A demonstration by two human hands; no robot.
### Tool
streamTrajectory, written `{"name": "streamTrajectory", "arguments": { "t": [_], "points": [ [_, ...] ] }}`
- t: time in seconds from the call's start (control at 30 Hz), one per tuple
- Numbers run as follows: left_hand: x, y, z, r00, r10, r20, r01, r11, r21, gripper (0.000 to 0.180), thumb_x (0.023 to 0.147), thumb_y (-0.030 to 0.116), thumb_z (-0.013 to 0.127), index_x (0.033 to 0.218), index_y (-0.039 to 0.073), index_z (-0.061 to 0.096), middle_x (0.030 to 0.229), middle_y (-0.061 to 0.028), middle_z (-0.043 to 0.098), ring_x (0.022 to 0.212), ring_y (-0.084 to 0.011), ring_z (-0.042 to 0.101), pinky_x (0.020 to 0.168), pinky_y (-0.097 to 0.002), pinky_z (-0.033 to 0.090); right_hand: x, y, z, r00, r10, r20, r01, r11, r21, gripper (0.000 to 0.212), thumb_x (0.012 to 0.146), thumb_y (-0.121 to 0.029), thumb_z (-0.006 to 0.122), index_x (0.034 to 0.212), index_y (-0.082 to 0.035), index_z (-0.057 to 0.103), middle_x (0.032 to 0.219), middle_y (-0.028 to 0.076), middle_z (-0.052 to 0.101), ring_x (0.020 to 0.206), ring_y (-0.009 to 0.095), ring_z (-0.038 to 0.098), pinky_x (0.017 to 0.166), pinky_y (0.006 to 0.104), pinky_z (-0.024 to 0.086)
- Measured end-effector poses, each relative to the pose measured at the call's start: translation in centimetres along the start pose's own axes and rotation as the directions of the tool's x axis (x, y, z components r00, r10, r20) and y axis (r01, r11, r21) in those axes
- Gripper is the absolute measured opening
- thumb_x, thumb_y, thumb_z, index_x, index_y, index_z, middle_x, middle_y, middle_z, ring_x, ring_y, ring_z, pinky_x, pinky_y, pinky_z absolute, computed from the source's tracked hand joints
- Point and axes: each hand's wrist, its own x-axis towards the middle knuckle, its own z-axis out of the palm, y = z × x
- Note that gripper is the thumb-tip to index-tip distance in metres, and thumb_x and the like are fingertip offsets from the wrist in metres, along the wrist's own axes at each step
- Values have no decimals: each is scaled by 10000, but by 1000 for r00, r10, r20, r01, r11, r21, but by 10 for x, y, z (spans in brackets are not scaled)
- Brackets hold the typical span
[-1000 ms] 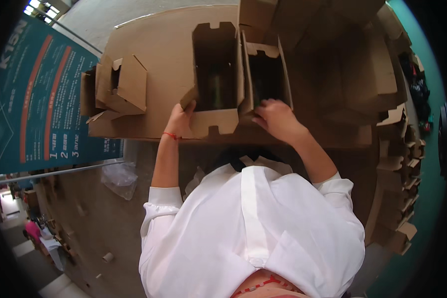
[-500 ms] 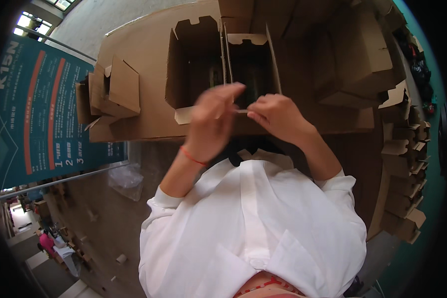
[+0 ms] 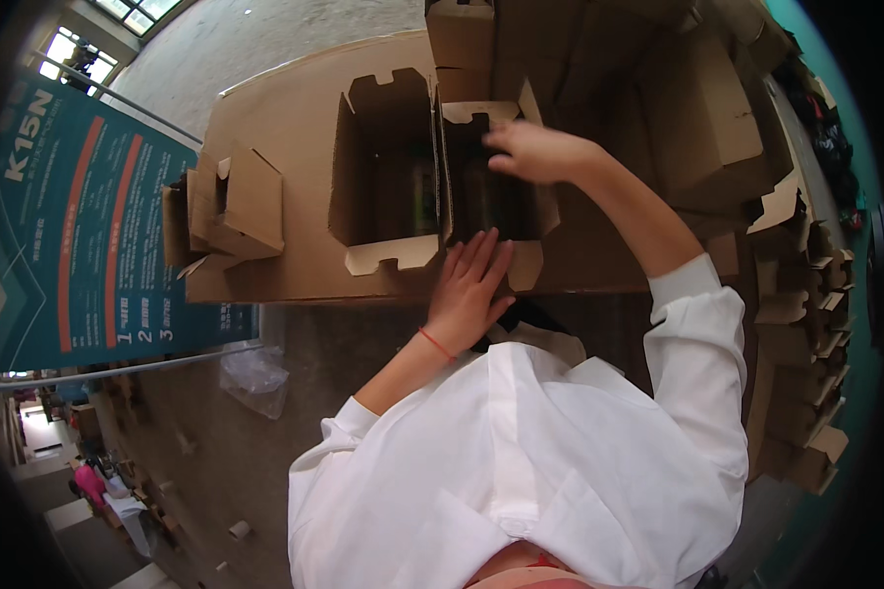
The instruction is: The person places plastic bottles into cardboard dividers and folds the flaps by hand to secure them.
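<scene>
While your hands have parted from the near flap, the right box (image 3: 496,191) stands open on the tabletop (image 3: 285,118) beside the left box (image 3: 388,182). Your left hand (image 3: 469,290) lies flat and released on its near wall; your right hand (image 3: 530,152) has reached its far rim, fingers loose, gripping nothing.

on the left i see a big blue banner (image 3: 79,226) with orange stripes. a small folded box (image 3: 228,211) sits on the left end of the cardboard table top (image 3: 285,118). a clear plastic bag (image 3: 253,378) lies on the grey floor (image 3: 216,461) below it. flat cardboard pieces (image 3: 805,324) are stacked on the right. a few small bits (image 3: 236,531) lie on the floor.
</scene>
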Motion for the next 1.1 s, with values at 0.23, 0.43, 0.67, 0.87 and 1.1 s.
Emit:
{"name": "streamTrajectory", "arguments": {
  "t": [0.23,0.43,0.67,0.87,1.1],
  "points": [
    [-1,2,16,988,-65,-142,63,998,-22,592,757,145,668,1311,96,466,1309,-115,460,1211,-287,430,1047,-449,296,65,18,-5,958,286,29,-262,911,-319,561,796,-152,680,1297,-47,450,1211,121,551,1144,309,517,941,392,452],
    [10,-2,26,971,-82,-225,82,997,-11,517,736,61,647,1236,100,519,1219,-79,526,1142,-261,484,1020,-437,320,80,57,-4,972,92,-217,-143,962,-232,368,763,-125,699,1106,-61,583,1061,161,624,1000,332,601,835,418,500],
    [14,-16,37,965,-100,-242,90,995,-49,467,705,18,652,1149,119,552,1143,-63,567,1060,-246,527,957,-408,337,86,47,-13,742,200,-640,-332,939,-92,76,807,-86,580,846,-29,611,1037,122,602,967,323,602,790,416,515],
    [20,-19,39,944,-101,-313,81,994,-75,329,729,-2,596,1036,117,604,969,-25,616,928,-218,568,855,-363,361,89,49,-10,704,-207,-680,-264,812,-521,53,753,-36,560,722,-44,602,942,70,578,858,238,598,730,371,537],
    [22,-18,43,931,-75,-356,65,997,-40,291,757,-2,562,1018,114,618,937,-26,613,902,-206,566,838,-357,359,88,60,-5,765,-191,-615,-180,854,-488,84,770,-18,537,738,-28,614,963,81,585,899,241,612,709,348,561]
  ]
}}
